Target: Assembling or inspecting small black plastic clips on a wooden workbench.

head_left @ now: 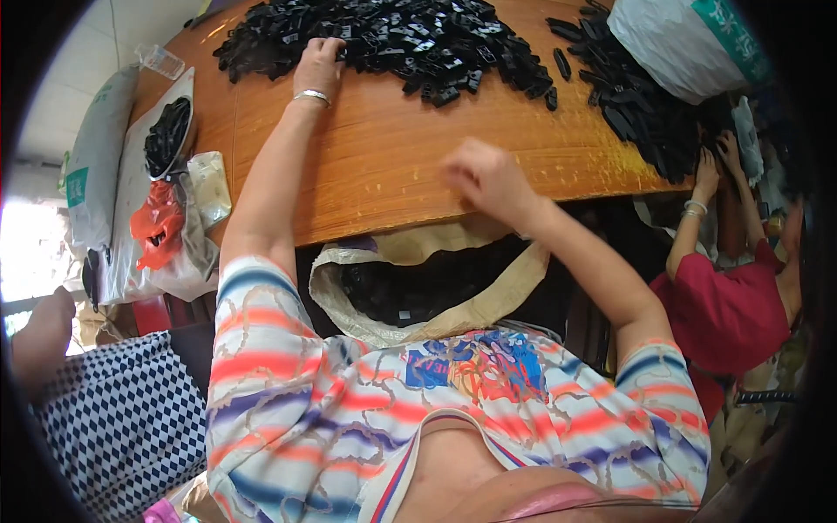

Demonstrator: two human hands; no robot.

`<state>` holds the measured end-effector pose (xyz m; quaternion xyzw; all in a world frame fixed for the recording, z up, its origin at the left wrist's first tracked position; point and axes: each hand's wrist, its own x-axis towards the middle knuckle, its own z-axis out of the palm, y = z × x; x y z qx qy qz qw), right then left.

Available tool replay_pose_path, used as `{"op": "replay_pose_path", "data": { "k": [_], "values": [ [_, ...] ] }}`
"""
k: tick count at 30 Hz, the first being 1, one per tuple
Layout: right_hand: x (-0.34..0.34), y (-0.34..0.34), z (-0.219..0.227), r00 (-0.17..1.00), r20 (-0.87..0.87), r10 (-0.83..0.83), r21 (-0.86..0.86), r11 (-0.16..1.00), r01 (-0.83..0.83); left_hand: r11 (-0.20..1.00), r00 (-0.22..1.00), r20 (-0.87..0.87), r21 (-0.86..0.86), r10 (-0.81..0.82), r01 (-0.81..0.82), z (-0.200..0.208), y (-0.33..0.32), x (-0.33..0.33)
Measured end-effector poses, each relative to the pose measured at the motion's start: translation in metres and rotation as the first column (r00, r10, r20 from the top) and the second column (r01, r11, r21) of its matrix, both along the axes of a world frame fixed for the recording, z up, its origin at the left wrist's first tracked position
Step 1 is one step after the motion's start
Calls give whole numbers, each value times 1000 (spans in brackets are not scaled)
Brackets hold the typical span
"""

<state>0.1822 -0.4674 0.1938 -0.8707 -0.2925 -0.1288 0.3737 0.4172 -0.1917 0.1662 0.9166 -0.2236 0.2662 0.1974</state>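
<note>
I'm seeing left hand point(321, 63) resting bent-fingered against small black plastic pieces point(410, 44), heaped along the far edge of brown wooden worktop point(384, 157); grip unclear. Right hand point(490, 179) is hovering half-curled, contents unclear. Beige woven sack point(488, 311) is gaping under the near edge, likely for easy reach.

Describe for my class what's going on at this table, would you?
A person in a striped shirt has the left hand at the near edge of a big pile of black pieces on the wooden table. The right hand, blurred, is half-curled nearer the table's edge; whether it holds anything is unclear. Below sits an open sack with dark contents. At right, a co-worker in red reaches toward another black heap.
</note>
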Motion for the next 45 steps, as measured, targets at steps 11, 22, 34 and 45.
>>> {"op": "replay_pose_path", "data": {
  "k": [11, 22, 34, 45],
  "values": [
    [106, 1, -13, 951, 206, -233, -409, 862, 300, 991, 979, -176, 67, -103, 116, 18, -4, -74],
    [51, 8, 6, 755, -652, 74, 343, 916, 207, 985, 929, -338, -133, -150, 111, 28, -24, -160],
    [49, 12, 14, 954, -168, -249, -366, 914, 174, 979, 926, -369, -202, -83, 7, 0, -20, -170],
    [73, 70, -3, 998, -13, -61, -180, 982, 57, 980, 917, -391, -201, -76, -5, 2, -19, -173]
  ]
}}
